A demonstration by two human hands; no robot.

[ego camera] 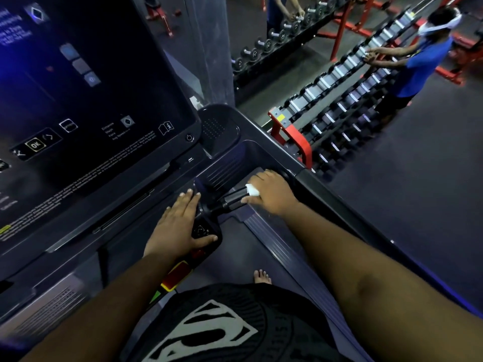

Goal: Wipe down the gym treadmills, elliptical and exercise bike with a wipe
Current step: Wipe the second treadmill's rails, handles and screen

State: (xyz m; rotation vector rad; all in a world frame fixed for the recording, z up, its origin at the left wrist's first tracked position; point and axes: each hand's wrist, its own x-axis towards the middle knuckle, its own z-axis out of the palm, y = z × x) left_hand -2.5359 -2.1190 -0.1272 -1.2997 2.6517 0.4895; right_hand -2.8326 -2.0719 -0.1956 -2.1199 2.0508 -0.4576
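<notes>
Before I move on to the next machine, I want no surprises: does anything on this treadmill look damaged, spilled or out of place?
Nothing stands out. The right hand holds the wipe on the handlebar grip, the left hand rests flat on the console, no spill or breakage visible.

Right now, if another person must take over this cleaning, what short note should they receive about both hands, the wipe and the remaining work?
Left hand: flat, fingers straight, resting on the treadmill control pad.
Right hand: fingers curled round the black handle, holding the white wipe against it.
Done: cannot tell which surfaces are already wiped.
Left: finish this handle, then the rest of this treadmill; the other machines are not in view.
</notes>
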